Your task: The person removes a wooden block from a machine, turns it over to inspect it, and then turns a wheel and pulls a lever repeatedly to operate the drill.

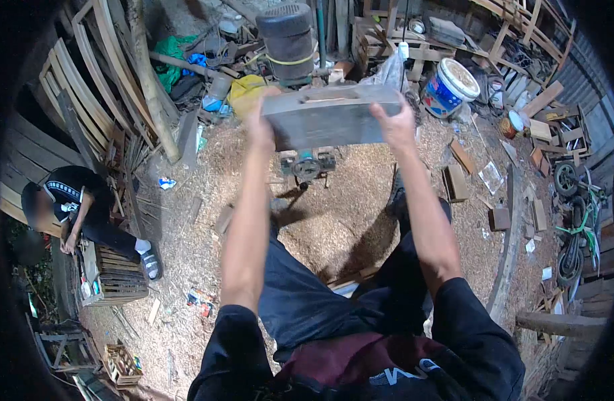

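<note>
A long, dark grey wooden block [327, 127] is held up in front of me at arm's length. Its upper face has an oblong, pale-edged hollow. My left hand [260, 127] is closed on the left end, blurred by motion. Around the right end, my right hand [395, 123] grips with the thumb on the near side. Just beneath the block, partly hidden by it, is a metal device with a round teal-rimmed wheel [305, 167]. Wood shavings [334, 234] cover the ground around it.
At left a person [79, 200] sits bent over by a slatted crate [116, 274]. A dark motor-like drum [287, 43] stands at the back. A white-and-blue bucket [447, 90], wood offcuts [455, 184] and a small green motorbike [578, 227] are at right. Curved wooden slats [86, 87] lean at left.
</note>
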Demonstrator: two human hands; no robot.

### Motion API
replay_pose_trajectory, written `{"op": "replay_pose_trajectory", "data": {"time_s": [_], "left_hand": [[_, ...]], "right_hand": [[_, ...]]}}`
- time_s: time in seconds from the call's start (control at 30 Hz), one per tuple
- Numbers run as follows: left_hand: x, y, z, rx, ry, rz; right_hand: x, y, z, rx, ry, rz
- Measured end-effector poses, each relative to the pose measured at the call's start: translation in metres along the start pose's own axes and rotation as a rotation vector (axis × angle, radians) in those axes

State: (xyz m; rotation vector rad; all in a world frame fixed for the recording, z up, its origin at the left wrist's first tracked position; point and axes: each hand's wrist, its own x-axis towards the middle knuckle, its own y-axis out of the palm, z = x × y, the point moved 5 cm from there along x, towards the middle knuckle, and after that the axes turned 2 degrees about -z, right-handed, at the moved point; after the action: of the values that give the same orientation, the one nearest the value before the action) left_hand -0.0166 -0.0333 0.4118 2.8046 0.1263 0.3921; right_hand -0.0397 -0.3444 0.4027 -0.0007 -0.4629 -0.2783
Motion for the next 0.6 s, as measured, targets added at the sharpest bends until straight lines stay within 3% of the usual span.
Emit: {"op": "replay_pose_trajectory", "data": {"time_s": [0.07, 0.1, 0.3, 0.4, 0.47, 0.53, 0.6], "left_hand": [[-0.005, 0.004, 0.013, -0.034, -0.003, -0.027], [-0.010, 0.008, 0.016, -0.063, -0.074, 0.084], [-0.004, -0.006, 0.016, -0.112, 0.057, 0.118], [0.002, -0.032, 0.033, -0.212, 0.044, -0.063], [-0.026, 0.011, 0.028, -0.292, -0.089, 0.197], [-0.032, 0.018, 0.023, -0.236, 0.029, 0.170], [-0.038, 0.015, 0.034, -0.286, -0.049, 0.187]], "right_hand": [[-0.009, 0.007, -0.002, -0.086, 0.002, -0.020], [-0.011, 0.007, 0.005, -0.045, 0.018, 0.013], [-0.019, -0.004, 0.023, -0.024, -0.116, -0.002], [-0.017, -0.010, 0.021, 0.008, -0.172, 0.031], [-0.024, -0.009, 0.019, 0.013, -0.132, 0.006], [-0.026, -0.011, 0.009, 0.170, -0.119, 0.043], [-0.025, -0.013, -0.005, 0.096, -0.068, 0.073]]}}
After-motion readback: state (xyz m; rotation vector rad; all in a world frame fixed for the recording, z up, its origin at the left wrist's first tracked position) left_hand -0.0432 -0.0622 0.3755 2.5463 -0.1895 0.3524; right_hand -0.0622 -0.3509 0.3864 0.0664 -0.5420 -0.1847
